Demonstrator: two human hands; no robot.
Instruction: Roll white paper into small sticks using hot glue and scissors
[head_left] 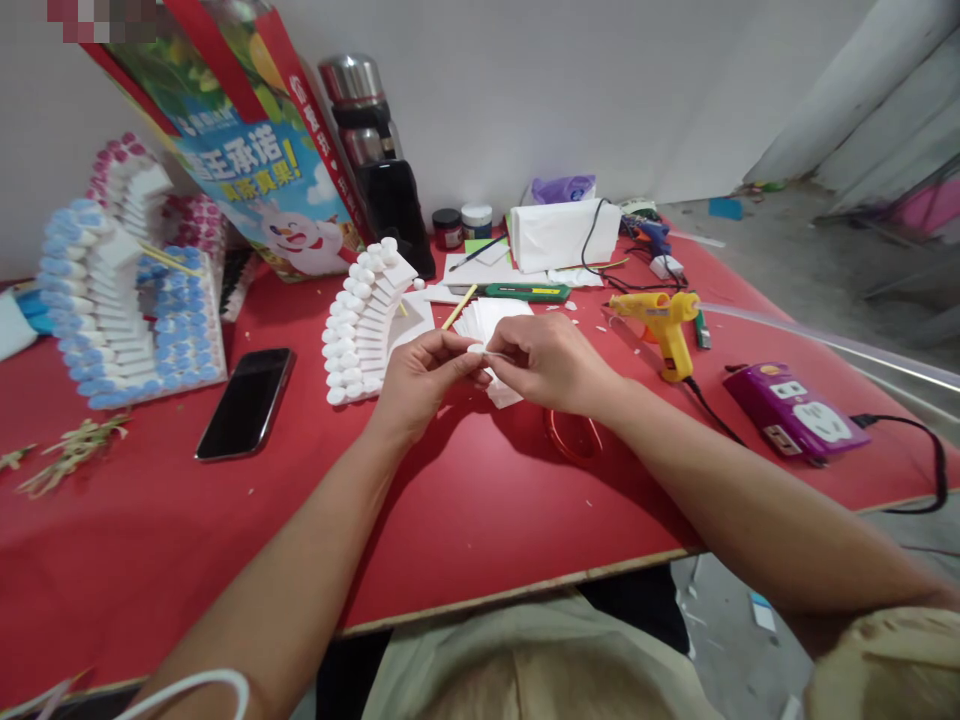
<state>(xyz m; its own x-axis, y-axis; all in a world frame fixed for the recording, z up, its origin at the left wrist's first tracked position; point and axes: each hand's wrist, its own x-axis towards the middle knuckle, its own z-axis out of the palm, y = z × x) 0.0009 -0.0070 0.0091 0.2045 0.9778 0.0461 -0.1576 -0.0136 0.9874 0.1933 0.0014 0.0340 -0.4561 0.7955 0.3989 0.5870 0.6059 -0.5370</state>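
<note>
My left hand (426,378) and my right hand (556,362) meet above the middle of the table, thumbs and fingertips pinched together. Between them is a small white piece (476,349), partly covered by the fingers; its exact kind is too small to tell. Directly beneath lies a fanned stack of white paper pieces (491,313). Beside my left hand stands a curved white model (356,340), edged with rows of white oval pads. A red loop like a scissors handle (576,440) lies below my right hand, the rest hidden.
Left are a phone (246,403), dried stalks (75,450) and a blue-and-white model (127,310). Behind stand a printed bag (277,170), a thermos (360,105) and a green cutter (525,292). Right, a yellow glue gun (664,325) and purple power socket (795,412) trail cords.
</note>
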